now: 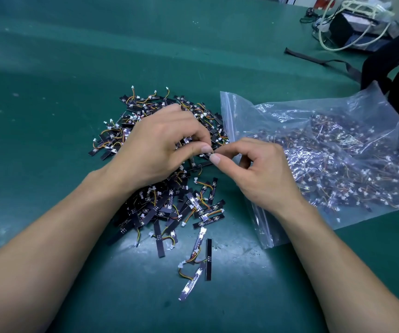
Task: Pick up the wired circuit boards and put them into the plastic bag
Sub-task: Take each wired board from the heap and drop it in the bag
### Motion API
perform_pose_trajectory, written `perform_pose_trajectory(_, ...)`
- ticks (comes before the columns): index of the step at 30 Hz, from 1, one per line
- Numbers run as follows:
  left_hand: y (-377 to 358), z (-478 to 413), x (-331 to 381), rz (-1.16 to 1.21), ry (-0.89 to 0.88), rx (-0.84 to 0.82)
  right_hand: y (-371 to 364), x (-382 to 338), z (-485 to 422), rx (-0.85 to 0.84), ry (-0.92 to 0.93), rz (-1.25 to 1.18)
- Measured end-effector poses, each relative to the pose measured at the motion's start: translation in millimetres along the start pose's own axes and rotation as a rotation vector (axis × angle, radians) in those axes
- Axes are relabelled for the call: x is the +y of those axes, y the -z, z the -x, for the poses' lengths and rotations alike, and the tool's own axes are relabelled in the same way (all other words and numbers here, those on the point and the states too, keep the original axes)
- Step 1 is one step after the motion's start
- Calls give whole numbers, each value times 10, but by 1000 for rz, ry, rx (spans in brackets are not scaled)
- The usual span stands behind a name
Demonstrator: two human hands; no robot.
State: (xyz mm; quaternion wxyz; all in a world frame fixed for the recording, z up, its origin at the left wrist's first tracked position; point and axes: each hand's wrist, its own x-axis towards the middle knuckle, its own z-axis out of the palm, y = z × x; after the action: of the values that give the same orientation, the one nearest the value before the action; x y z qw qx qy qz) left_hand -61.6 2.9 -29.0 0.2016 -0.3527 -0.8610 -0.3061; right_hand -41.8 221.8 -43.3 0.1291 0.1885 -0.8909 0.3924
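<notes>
Nearest, a few stray boards lie apart on the green counter. Just beyond them spreads the heap of wired circuit boards, black strips with orange and yellow leads. Above the heap the 2 hands meet: the left hand and the right hand each pinch, thumb against forefinger, a small white connector between them. Right of the heap the plastic bag lies flat on the counter, many boards inside it. Farther back are a black strap and a dark box draped with white cables.
</notes>
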Motion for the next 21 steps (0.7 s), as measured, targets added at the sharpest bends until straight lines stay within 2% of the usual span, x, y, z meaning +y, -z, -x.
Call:
perform_pose_trajectory(11,-16,-7,83,44,5,52,1,18,6,12,21,-27)
perform_pose_trajectory(15,26,25,43,49,71,84,-1,33,13,38,13,-40)
perform_pose_trajectory(21,-4,43,-16,-34,87,-37,9,21,7,55,56,-33)
